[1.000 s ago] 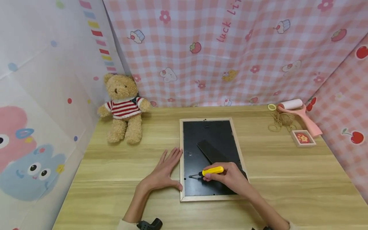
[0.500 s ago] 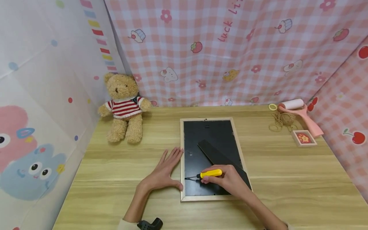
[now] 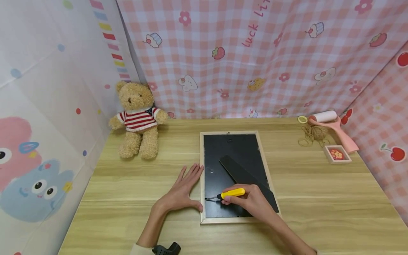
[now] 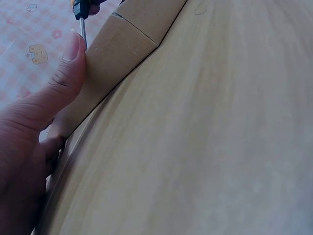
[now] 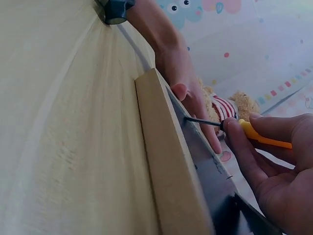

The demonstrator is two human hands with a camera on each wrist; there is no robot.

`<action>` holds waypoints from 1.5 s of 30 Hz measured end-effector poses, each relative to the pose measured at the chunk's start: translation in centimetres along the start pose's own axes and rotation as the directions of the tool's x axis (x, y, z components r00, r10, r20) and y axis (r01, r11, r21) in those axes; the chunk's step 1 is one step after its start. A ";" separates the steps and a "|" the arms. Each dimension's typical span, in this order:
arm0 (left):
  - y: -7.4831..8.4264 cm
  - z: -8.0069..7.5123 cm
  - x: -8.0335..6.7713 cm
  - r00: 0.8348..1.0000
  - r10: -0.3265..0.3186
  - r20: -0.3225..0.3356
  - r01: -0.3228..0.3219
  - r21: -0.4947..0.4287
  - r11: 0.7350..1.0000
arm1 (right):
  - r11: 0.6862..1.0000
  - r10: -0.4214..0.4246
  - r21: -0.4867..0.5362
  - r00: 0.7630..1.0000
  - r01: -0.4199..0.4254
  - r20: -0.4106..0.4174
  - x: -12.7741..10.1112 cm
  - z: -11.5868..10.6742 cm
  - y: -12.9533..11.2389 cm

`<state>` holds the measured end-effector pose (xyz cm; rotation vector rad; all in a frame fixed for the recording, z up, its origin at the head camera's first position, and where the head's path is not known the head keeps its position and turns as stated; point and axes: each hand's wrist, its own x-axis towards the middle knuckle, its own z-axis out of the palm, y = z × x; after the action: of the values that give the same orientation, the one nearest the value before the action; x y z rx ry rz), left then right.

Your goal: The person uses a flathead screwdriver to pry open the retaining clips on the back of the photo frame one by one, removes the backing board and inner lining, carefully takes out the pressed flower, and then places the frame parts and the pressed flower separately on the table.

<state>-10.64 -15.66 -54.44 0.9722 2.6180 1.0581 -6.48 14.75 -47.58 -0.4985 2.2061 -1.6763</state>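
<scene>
A wooden picture frame (image 3: 202, 177) lies face down on the table, its black backing board (image 3: 236, 145) up, with a black stand leg (image 3: 237, 170) slanting across it. My right hand (image 3: 251, 200) pinches a screwdriver by its yellow handle (image 3: 234, 192). The screwdriver's thin shaft (image 5: 203, 120) points left, its tip at a small dark tab (image 3: 205, 199) on the frame's left inner edge. With fingers spread, my left hand (image 3: 180, 193) rests against the frame's left side, thumb and fingertips touching the wood. In the left wrist view the thumb (image 4: 68, 73) lies along the frame's side.
At the back left sits a teddy bear (image 3: 137, 120) in a striped shirt. Toward the back right are a pink-handled roller (image 3: 338, 131), some twine (image 3: 317, 132), a yellow ring (image 3: 302, 119) and a small framed star picture (image 3: 337, 154). Patterned cloths hang around the table (image 3: 318, 198).
My right hand has moved slightly left and down, bringing the screwdriver tip from over the backing board to the tab at the frame's left edge. The left hand stays in place.
</scene>
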 end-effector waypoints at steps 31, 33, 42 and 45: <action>-0.2 0.1 -0.1 1.000 0.001 -0.010 -0.001 -0.004 1.000 | 0.984 -0.112 -0.133 0.990 0.122 0.085 2.2 0.1 -1.9; -0.1 0.1 -0.2 1.000 -0.007 -0.004 0.007 -0.007 1.000 | 0.972 -0.138 -0.175 0.985 0.154 0.101 2.5 0.4 -2.4; -0.1 0.0 -0.1 1.000 0.004 0.004 -0.004 -0.022 1.000 | 0.853 -0.281 -0.404 0.943 0.330 0.176 3.2 1.7 -4.8; -0.1 -0.1 -0.1 1.000 -0.002 0.013 0.002 -0.025 1.000 | 0.822 -0.299 -0.445 0.935 0.355 0.193 3.4 2.1 -5.3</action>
<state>-10.68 -15.79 -54.41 0.9673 2.5883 1.0780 -8.10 10.13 -43.14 -1.1305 2.5515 -1.1807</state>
